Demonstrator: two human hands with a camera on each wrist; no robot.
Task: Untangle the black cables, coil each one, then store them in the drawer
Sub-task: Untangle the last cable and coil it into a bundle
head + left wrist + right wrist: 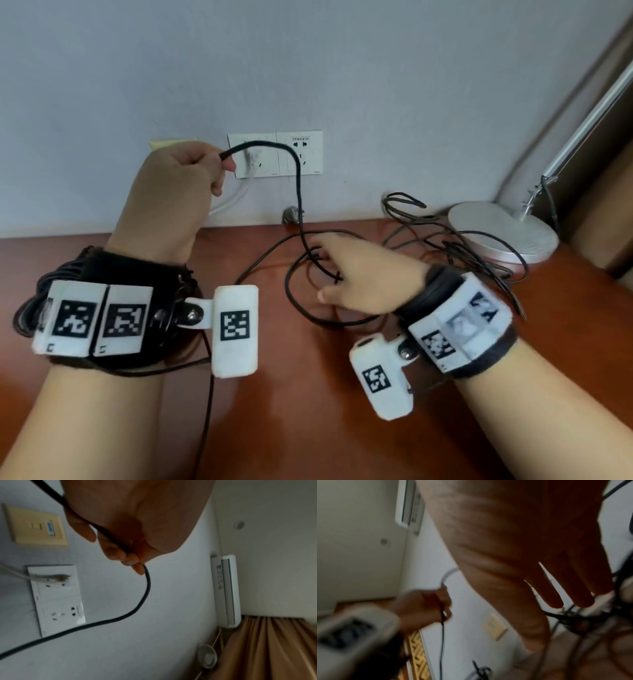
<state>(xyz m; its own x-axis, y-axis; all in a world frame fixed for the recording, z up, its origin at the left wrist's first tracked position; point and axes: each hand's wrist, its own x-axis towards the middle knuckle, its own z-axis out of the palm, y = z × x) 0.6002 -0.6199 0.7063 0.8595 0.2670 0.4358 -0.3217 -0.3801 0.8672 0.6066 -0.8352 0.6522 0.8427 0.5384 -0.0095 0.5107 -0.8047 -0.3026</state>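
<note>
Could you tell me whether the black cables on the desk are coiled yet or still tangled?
Still tangled: the black cables sprawl in crossing loops on the desk, one strand lifted by the left hand.

A lived-in room: wooden desk [308, 428], wall sockets [275, 154], lamp base [503, 233], air conditioner [225, 591], curtains [274, 649].

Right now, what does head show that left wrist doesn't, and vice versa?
Head only: right hand open over the cable tangle on the desk, and the lamp base. Left wrist only: air conditioner, curtain. Both: left hand gripping a black cable, and the white outlets.
</note>
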